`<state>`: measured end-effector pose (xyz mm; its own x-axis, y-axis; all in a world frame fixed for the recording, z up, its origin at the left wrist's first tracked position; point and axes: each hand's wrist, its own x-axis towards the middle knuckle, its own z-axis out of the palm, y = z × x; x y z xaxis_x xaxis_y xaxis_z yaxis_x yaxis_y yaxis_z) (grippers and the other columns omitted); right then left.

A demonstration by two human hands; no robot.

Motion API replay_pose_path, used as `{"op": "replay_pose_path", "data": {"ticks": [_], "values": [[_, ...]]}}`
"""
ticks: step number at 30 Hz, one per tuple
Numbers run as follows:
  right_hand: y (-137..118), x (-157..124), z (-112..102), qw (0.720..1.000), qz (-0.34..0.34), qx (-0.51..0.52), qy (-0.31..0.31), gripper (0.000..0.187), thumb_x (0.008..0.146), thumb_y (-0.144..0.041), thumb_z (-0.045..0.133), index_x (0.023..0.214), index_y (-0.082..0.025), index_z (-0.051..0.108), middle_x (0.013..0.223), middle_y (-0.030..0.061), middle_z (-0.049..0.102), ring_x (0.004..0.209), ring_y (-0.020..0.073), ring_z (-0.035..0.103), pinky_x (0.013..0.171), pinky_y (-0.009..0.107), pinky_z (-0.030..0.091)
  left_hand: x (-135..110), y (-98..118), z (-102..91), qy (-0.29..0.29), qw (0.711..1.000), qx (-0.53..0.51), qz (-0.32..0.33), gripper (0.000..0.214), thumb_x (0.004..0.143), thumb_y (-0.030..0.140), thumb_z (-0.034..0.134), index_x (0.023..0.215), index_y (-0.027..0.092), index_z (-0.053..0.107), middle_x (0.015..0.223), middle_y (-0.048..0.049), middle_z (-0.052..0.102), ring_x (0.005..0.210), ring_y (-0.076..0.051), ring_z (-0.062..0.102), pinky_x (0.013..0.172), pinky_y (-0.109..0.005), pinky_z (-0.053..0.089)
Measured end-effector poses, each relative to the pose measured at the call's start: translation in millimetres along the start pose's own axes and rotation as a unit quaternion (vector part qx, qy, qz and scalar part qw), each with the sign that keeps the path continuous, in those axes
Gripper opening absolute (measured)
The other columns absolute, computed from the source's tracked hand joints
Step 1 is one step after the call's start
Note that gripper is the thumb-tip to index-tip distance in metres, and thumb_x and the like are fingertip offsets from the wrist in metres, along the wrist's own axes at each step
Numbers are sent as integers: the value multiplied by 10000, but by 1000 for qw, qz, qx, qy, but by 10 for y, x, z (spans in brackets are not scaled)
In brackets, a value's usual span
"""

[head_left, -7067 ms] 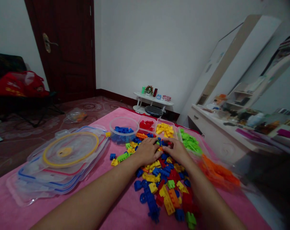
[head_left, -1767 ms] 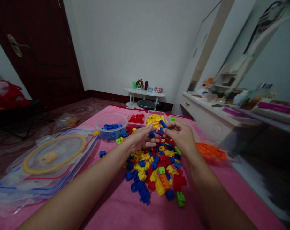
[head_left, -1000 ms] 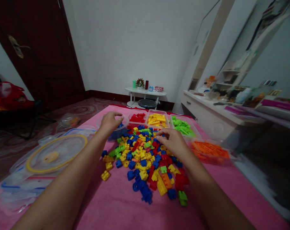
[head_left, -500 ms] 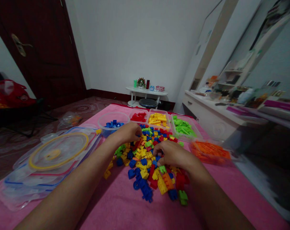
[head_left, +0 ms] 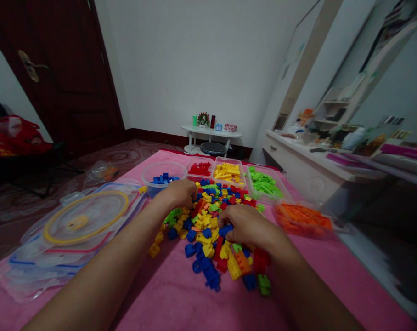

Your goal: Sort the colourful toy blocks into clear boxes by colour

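Observation:
A heap of mixed building blocks (head_left: 205,221) in blue, yellow, red, green and orange lies on the pink cloth (head_left: 153,294). My left hand (head_left: 181,192) is at the far left of the heap, just beside the round tub of blue blocks (head_left: 164,178). Its fingers curl downward, and whatever they hold is hidden. Over the heap's right side, my right hand (head_left: 246,224) pinches a blue block (head_left: 225,230) between thumb and fingers. Below that hand lie a yellow block (head_left: 233,266), an orange block (head_left: 243,262) and a joined blue piece (head_left: 208,271).
Along the back stand clear boxes of red blocks (head_left: 199,168), yellow blocks (head_left: 228,173) and green blocks (head_left: 263,182). A box of orange blocks (head_left: 302,219) sits at the right. Stacked clear lids (head_left: 84,220) lie at the left. A white dresser (head_left: 298,158) borders the right side.
My left hand has shifted slightly left and down, toward the round tub. My right hand has moved a little left, its fingers closing on the blue block.

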<state>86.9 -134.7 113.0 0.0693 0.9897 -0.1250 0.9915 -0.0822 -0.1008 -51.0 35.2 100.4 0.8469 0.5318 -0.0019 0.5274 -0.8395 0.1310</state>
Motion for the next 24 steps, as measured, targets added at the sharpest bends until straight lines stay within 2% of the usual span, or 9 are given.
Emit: {"op": "replay_pose_path", "data": {"ticks": [4, 7, 10, 12, 15, 17, 21, 23, 24], "values": [[22, 51, 79, 1000, 5, -5, 30, 264, 576, -255, 744, 837, -280, 711, 823, 8, 698, 737, 180, 604, 549, 233, 306, 33, 63, -27, 59, 995, -76, -4, 208, 640, 242, 612, 808, 200, 727, 757, -50, 684, 663, -169, 585, 555, -233, 364], [50, 60, 91, 999, -19, 22, 42, 177, 597, -229, 719, 768, -272, 716, 735, -7, 687, 650, 148, 586, 525, 223, 302, 60, 166, -51, 60, 967, -246, -8, 216, 710, 285, 556, 810, 166, 706, 700, -33, 659, 596, -141, 571, 527, -219, 391], [115, 52, 46, 995, -26, 54, 81, 141, 633, -139, 621, 682, -240, 706, 672, -9, 676, 599, 129, 571, 518, 221, 305, 74, 282, -51, 23, 885, -464, -29, 270, 761, 346, 515, 872, 157, 673, 759, -31, 650, 585, -127, 586, 493, -211, 428], [178, 40, -7, 991, -8, 62, 115, 152, 640, -121, 580, 648, -224, 692, 640, -6, 666, 577, 127, 561, 517, 225, 307, 79, 346, -31, 1, 829, -557, -48, 265, 770, 348, 518, 880, 155, 663, 738, -30, 636, 576, -117, 586, 467, -196, 424], [252, 23, -99, 985, 0, 82, 151, 143, 641, -127, 563, 622, -213, 675, 597, -14, 641, 546, 121, 534, 513, 230, 307, 91, 417, 34, -13, 771, -633, -73, 271, 777, 384, 545, 855, 148, 653, 644, -21, 602, 539, -101, 560, 421, -160, 373], [264, 24, -145, 976, 0, 109, 186, 131, 650, -136, 564, 626, -207, 671, 597, -17, 631, 545, 118, 518, 516, 233, 312, 97, 462, 93, -33, 736, -670, -88, 347, 780, 474, 550, 861, 150, 642, 665, -26, 606, 524, -97, 554, 399, -154, 357], [208, 78, -144, 937, 1, 172, 305, 90, 720, -207, 593, 726, -194, 682, 718, 4, 641, 629, 128, 537, 583, 241, 371, 91, 573, 191, -153, 660, -731, -76, 539, 752, 664, 491, 865, 154, 628, 746, -60, 629, 542, -123, 585, 358, -156, 343], [166, 115, -108, 920, -19, 203, 335, 142, 732, -228, 621, 854, -195, 687, 860, 23, 648, 680, 126, 557, 643, 246, 407, 93, 612, 210, -210, 616, -758, -53, 567, 748, 685, 473, 865, 152, 626, 708, -57, 610, 545, -131, 592, 337, -142, 321], [145, 128, -91, 915, -26, 211, 342, 190, 729, -232, 637, 911, -197, 681, 923, 32, 642, 703, 126, 565, 668, 250, 418, 99, 618, 211, -221, 595, -772, -49, 547, 755, 669, 482, 861, 151, 622, 671, -43, 588, 532, -124, 583, 326, -132, 303]]}}
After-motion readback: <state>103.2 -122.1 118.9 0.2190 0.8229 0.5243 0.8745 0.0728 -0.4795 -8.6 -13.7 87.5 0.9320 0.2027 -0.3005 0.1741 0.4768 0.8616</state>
